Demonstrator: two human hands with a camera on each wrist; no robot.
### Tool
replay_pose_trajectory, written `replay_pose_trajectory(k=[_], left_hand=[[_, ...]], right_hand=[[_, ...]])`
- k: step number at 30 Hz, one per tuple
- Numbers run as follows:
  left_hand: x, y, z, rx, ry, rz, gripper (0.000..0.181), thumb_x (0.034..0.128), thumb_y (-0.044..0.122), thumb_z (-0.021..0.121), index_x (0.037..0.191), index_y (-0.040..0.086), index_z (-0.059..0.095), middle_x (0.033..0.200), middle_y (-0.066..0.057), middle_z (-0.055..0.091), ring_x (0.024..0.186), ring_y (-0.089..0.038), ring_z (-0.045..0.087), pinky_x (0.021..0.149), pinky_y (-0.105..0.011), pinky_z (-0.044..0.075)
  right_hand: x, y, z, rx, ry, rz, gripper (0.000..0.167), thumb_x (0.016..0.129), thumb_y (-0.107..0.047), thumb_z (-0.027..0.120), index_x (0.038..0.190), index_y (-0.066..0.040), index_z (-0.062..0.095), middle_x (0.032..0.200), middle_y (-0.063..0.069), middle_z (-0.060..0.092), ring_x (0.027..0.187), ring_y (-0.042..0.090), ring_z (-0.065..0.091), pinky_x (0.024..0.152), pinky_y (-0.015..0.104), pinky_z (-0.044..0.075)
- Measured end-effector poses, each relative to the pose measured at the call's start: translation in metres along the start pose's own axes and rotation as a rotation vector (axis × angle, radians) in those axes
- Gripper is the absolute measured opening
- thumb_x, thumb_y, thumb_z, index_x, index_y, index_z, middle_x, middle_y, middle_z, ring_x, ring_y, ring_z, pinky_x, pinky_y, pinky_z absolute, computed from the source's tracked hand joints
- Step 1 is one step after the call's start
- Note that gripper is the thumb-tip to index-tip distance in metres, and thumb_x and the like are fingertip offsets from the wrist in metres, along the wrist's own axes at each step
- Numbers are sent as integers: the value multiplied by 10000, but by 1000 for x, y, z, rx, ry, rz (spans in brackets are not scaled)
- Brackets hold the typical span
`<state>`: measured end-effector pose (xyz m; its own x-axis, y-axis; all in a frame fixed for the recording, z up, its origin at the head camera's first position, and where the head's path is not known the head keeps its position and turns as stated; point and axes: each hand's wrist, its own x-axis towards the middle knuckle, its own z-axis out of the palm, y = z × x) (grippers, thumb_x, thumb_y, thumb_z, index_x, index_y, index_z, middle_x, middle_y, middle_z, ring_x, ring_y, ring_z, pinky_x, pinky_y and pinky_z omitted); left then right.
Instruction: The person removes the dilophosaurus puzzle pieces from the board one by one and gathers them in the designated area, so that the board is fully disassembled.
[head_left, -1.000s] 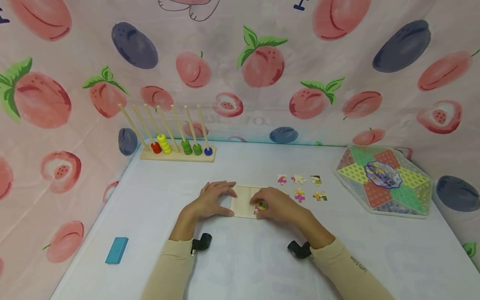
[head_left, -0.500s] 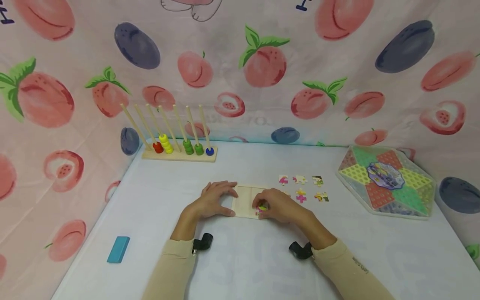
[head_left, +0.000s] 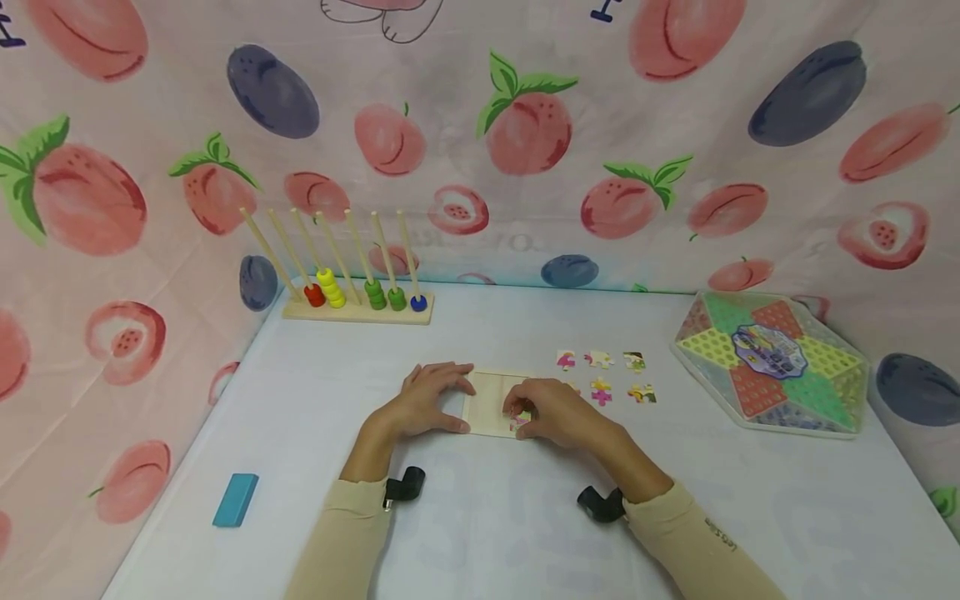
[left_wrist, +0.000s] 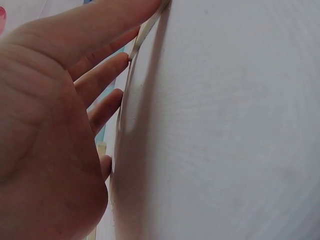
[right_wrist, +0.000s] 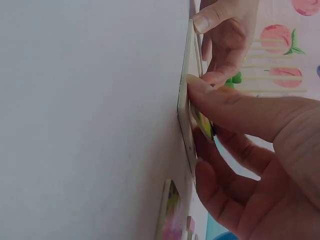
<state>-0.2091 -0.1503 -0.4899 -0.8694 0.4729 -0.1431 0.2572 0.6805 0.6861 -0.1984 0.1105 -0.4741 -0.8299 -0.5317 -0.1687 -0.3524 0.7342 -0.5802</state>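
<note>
A pale wooden puzzle board [head_left: 487,404] lies flat on the table in the head view. My left hand [head_left: 427,400] holds its left edge, thumb at the near corner and fingers towards the far corner; in the left wrist view the fingers [left_wrist: 107,75] touch that edge. Over the board's right part, my right hand [head_left: 558,411] pinches a colourful jigsaw piece [head_left: 520,419]. The right wrist view shows this piece [right_wrist: 202,121] tilted behind the thumb, against the board, and partly hidden. Whether it is seated cannot be told.
Loose jigsaw pieces [head_left: 601,392] lie in two rows beyond my right hand. A wooden bead stacker [head_left: 356,312] stands at the back left. The hexagonal box [head_left: 772,358] is at the right, and a blue block [head_left: 236,500] lies at the front left.
My right fingers have shifted slightly over the board, and the jigsaw piece under them has changed its tilt, showing less green. My left hand stays at the board's left edge.
</note>
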Motion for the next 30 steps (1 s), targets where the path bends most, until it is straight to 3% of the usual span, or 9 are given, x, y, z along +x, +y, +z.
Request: replay_pose_trajectory(k=[5, 10, 15, 22, 30], left_hand=[[0, -1, 0, 0, 1, 6, 425, 781, 264, 890, 1159, 217, 703, 1626, -2, 442, 1571, -301, 263, 1274, -645, 0], [-1, -1, 0, -1, 0, 14, 423, 781, 269, 889, 1158, 217, 703, 1624, -13, 445, 1567, -312, 268, 1267, -660, 3], [-1, -1, 0, 4, 0, 16, 436, 776, 270, 892, 1163, 216, 700, 1625, -9, 444, 1569, -309, 267, 1266, -659, 1], [-2, 0, -2, -16, 3, 9, 420, 771, 238, 897, 1143, 218, 704, 1629, -14, 440, 1571, -314, 265, 1266, -655, -6], [-1, -2, 0, -18, -3, 18, 422, 776, 252, 893, 1149, 227, 696, 1627, -6, 441, 1571, -314, 266, 1265, -659, 1]], right_hand=[[-2, 0, -1, 19, 8, -28, 352, 798, -165, 874, 1121, -181, 733, 960, -90, 672, 915, 88, 574, 854, 256, 522], [-8, 2, -6, 151, 27, -96, 367, 830, -125, 845, 1174, -129, 718, 1048, -39, 695, 966, 112, 623, 799, 197, 555], [-15, -1, -18, 239, 102, -100, 289, 840, -78, 824, 1116, -135, 758, 1123, -6, 659, 1038, 166, 631, 798, 199, 594], [-31, 4, -39, 200, 197, -94, 326, 818, -87, 844, 1132, -132, 770, 1077, -23, 737, 949, 127, 668, 815, 248, 607], [-60, 18, -48, 222, 233, -87, 366, 846, -76, 816, 1200, -109, 727, 1199, 90, 713, 812, 84, 723, 661, 199, 596]])
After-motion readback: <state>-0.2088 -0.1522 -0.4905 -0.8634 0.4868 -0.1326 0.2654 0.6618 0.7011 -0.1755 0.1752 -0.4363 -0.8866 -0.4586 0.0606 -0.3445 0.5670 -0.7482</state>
